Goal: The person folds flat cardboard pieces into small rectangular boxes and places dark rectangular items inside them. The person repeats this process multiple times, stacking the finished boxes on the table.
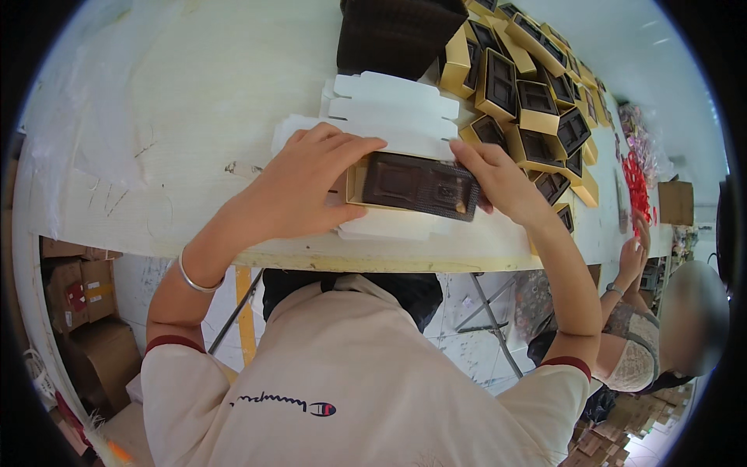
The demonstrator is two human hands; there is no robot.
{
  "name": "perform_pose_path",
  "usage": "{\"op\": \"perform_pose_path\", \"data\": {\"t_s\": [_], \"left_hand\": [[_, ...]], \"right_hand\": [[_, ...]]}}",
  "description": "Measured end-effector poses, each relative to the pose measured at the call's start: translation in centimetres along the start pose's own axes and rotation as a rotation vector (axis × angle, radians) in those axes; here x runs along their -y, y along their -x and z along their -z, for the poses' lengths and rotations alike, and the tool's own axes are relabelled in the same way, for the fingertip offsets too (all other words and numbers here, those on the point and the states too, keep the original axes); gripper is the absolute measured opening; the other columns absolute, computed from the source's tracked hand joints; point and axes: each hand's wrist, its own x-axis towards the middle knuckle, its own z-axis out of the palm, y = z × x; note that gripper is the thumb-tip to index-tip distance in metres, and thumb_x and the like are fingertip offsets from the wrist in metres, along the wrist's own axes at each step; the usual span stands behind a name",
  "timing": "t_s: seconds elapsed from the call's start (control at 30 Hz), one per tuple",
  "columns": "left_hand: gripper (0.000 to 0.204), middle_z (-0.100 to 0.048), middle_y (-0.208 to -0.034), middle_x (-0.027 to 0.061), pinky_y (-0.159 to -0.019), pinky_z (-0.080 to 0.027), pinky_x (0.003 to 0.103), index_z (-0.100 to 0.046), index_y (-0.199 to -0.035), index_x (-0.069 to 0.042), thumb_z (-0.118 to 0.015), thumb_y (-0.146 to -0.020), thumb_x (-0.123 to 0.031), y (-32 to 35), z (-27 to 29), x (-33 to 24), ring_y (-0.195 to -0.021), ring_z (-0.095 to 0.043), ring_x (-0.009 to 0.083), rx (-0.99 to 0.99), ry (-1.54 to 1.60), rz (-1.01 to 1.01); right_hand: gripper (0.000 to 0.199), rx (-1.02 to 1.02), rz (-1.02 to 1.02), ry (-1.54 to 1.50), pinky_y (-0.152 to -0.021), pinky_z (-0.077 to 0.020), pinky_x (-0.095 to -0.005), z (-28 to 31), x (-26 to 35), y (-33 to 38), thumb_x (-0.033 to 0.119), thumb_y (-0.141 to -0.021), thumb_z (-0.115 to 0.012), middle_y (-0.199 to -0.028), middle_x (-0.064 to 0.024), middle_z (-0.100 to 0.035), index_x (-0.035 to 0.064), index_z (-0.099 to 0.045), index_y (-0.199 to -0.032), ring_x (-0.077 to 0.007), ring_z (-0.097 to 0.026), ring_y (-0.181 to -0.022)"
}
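Observation:
A dark brown moulded plastic tray [416, 187] lies tilted in the opening of a small gold box [355, 185], its right end sticking out above the box. My left hand [315, 183] is closed around the left end of the box, thumb on the near side and fingers on the far side. With thumb and fingers, my right hand [498, 180] pinches the right end of the tray. Flat white carton blanks [389, 109] lie under and beyond the box.
Many gold boxes with dark trays [498, 82] are heaped at the right. A dark brown block-shaped stack [401, 35] stands at the far middle. Clear plastic sheeting [82, 117] covers the left side. At the far right, another person's hands [634, 257] are near red ribbon [636, 183].

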Motion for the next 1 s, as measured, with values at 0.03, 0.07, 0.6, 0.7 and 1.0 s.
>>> {"op": "perform_pose_path", "data": {"t_s": [0.03, 0.07, 0.6, 0.7, 1.0], "left_hand": [[0.072, -0.050, -0.132, 0.0124, -0.101, -0.037, 0.041, -0.046, -0.135, -0.009, -0.077, -0.071, -0.014, -0.2, 0.0, 0.0, -0.115, -0.047, 0.0325, 0.015, -0.054, -0.017], [0.072, -0.048, -0.134, 0.0125, -0.101, -0.038, 0.040, -0.046, -0.136, -0.009, -0.078, -0.071, -0.015, -0.3, 0.0, 0.1, -0.116, -0.047, 0.0327, 0.027, -0.003, 0.006], [0.093, -0.040, -0.140, 0.0111, -0.100, -0.040, 0.042, -0.045, -0.136, -0.010, -0.086, -0.055, -0.029, -1.2, -1.3, -1.3, -0.121, -0.043, 0.0329, -0.021, -0.141, 0.048], [0.094, -0.041, -0.140, 0.0103, -0.101, -0.039, 0.043, -0.046, -0.135, -0.010, -0.086, -0.052, -0.029, -1.5, -1.1, -1.1, -0.123, -0.042, 0.0329, -0.043, -0.227, -0.026], [0.094, -0.046, -0.136, 0.0093, -0.106, -0.037, 0.043, -0.047, -0.136, -0.013, -0.085, -0.050, -0.027, -1.7, -1.8, -0.5, -0.128, -0.039, 0.0328, -0.053, -0.214, -0.130]], "right_hand": [[0.042, -0.181, 0.168, 0.148, -0.057, -0.0442, -0.0283, -0.4, -0.3, 0.0, 0.041, -0.098, -0.046, -0.074, -0.0083, -0.057, 0.0012, -0.057, -0.105, -0.0139, -0.054, -0.061], [0.044, -0.362, 0.335, 0.297, -0.060, -0.0457, -0.0294, -0.9, -0.9, 0.0, 0.043, -0.097, -0.047, -0.076, -0.0095, -0.058, 0.0012, -0.056, -0.107, -0.0168, -0.056, -0.064], [0.034, -0.366, 1.249, 0.810, -0.060, -0.0410, -0.0313, -2.4, -2.4, 1.2, 0.021, -0.070, -0.073, -0.070, -0.0036, -0.050, 0.0034, -0.065, -0.098, -0.0194, -0.050, -0.066], [0.041, -0.418, 1.266, 0.937, -0.060, -0.0395, -0.0323, -2.2, -2.1, 1.3, 0.020, -0.068, -0.073, -0.074, -0.0038, -0.046, 0.0016, -0.065, -0.104, -0.0192, -0.048, -0.065], [0.045, -0.428, 1.188, 0.983, -0.065, -0.0429, -0.0312, -3.6, -2.3, 2.3, 0.013, -0.068, -0.068, -0.080, -0.0055, -0.049, -0.0018, -0.063, -0.111, -0.0196, -0.052, -0.071]]}}
